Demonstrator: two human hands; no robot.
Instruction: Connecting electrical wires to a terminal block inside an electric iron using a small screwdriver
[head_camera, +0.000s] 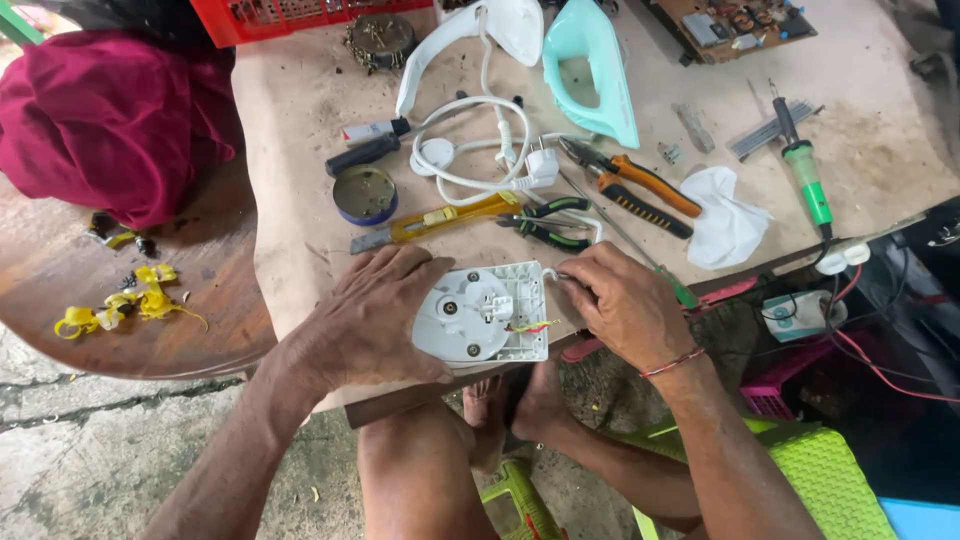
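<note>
**Opened white housing steadied at the bench edge**

Because it rests on the near edge of the bench, just above the person's knees, the white plastic housing lies close under the head camera with its inner face turned up, so that its round bosses, its small central block and the thin yellow and red wires at its right side all show. The left hand is laid over the housing's left half, fingers curled over the top edge and the thumb side low, which looks like a grip meant to keep the part from sliding. The right hand is closed at the housing's upper right corner, its fingertips pinched there; whether they hold a wire end or a small tool cannot be told.

Tools lie just beyond, within easy reach: green-handled pliers, a yellow utility knife, orange-handled pliers and a long thin screwdriver running down toward the right hand. A white power cord with its plug is coiled behind them, near a small round tin. Farther back sit a pale teal iron shell and a white handle piece, probably set out of the way. A green soldering iron and a crumpled white tissue lie to the right, and a dark red cloth on the round wooden table at left.
</note>
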